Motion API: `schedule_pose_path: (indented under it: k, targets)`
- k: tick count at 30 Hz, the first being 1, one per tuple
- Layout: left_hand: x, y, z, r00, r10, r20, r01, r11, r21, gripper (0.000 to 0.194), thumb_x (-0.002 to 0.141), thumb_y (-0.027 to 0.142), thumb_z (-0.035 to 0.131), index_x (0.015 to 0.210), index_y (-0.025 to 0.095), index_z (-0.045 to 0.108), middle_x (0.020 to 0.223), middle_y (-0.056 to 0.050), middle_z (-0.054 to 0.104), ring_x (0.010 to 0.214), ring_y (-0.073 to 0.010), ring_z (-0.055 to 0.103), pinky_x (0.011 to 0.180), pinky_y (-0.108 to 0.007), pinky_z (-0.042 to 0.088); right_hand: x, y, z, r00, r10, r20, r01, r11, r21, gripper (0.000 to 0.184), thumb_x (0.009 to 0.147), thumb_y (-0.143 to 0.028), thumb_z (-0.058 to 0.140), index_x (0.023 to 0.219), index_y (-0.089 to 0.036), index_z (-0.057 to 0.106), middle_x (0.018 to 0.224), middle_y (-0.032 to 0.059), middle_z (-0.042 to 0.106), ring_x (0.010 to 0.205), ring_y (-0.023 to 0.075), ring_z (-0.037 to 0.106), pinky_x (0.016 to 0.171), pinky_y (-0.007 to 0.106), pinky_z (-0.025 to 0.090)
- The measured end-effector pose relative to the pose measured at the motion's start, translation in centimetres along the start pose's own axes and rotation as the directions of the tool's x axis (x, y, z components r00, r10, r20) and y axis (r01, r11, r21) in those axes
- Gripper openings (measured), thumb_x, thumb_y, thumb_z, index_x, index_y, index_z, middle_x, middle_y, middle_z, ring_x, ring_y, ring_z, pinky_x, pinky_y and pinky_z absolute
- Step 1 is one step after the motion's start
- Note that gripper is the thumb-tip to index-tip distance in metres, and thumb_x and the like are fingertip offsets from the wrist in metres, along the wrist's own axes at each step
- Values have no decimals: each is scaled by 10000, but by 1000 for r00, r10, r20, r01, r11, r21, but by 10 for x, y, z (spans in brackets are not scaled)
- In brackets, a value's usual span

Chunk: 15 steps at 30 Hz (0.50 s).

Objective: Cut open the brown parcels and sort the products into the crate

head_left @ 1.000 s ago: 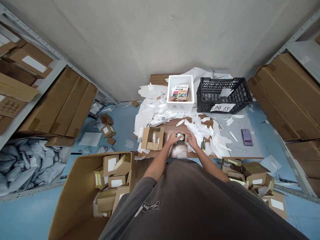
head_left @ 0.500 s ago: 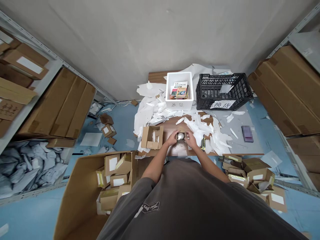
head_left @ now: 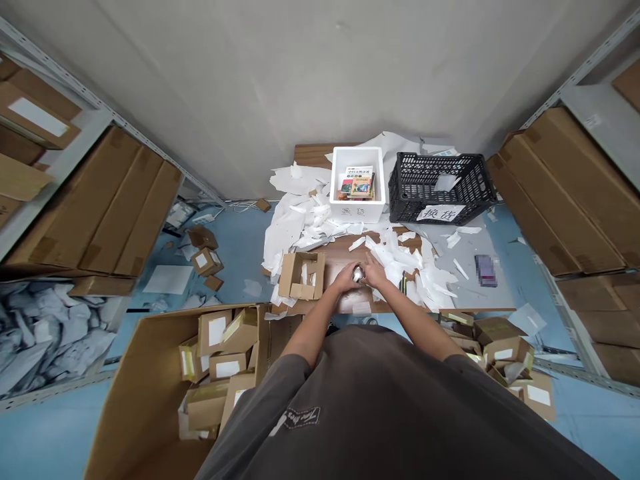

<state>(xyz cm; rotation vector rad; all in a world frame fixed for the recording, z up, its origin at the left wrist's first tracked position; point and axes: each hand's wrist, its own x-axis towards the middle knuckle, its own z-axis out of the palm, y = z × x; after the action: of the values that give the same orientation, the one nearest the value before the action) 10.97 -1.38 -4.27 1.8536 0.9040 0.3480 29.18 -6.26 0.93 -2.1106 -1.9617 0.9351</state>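
A small shiny silver round object (head_left: 358, 273) is between my two hands, just above the wooden table (head_left: 343, 250). My left hand (head_left: 345, 278) is closed around its left side. My right hand (head_left: 374, 273) grips the opposite side, its fingers partly hidden from view. What exactly the object is, I cannot make out. Left of my hands an open cardboard box (head_left: 287, 275) holds some white paper scraps. A yellow-and-black box cutter (head_left: 403, 283) lies to the right, partly under torn white paper (head_left: 431, 283).
Behind the hands stand a white bin (head_left: 356, 213) with books and a black plastic crate (head_left: 400, 193). A phone-like purple item (head_left: 485, 271) lies at right. A large carton (head_left: 135, 380) with small boxes is at left, and more boxes (head_left: 500, 333) are piled at right.
The silver object has turned in my hands, and the brown surround seen about it earlier no longer shows. My right hand has shifted slightly left and its fingers have moved. The view has shifted slightly.
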Motion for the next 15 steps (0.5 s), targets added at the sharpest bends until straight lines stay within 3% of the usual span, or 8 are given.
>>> schedule_pose_path:
  k: [3,8,11,15]
  targets:
    - [-1,8,-1,1000,-4,-28,5,1000,15,1090,568,290,1019,1538,175,535,1549,-194,581,1438,-378,555,1252,-531,419,6,-10,-4,1000,-17,23,18,998,-55,712,706,-134,943,1375,-217,716,1820,179,229,1554,447,447,1244,566,403]
    - [-10,18,3,993,-81,-88,92,988,120,1004,616,380,1027,1495,228,567,1480,-149,631,1368,-367,598,1179,-503,469,0,-12,-21,994,-107,-5,107,994,13,685,640,-110,914,1298,-206,748,1783,185,323,1577,430,423,1227,543,436]
    - [-14,21,7,986,-112,-120,132,976,173,959,662,418,1008,1498,248,569,1485,-138,638,1376,-373,593,1171,-491,467,-9,-10,-47,988,-152,-30,153,986,66,557,598,-138,915,1133,-186,767,1769,199,343,1515,429,508,1165,497,496]
    - [-14,28,9,980,-147,-137,171,968,183,968,658,413,998,1502,238,557,1484,-132,649,1394,-374,585,1165,-474,465,-21,-13,-102,962,-238,-135,265,935,237,457,566,-191,898,994,-206,737,1556,172,595,1465,412,556,1108,447,518]
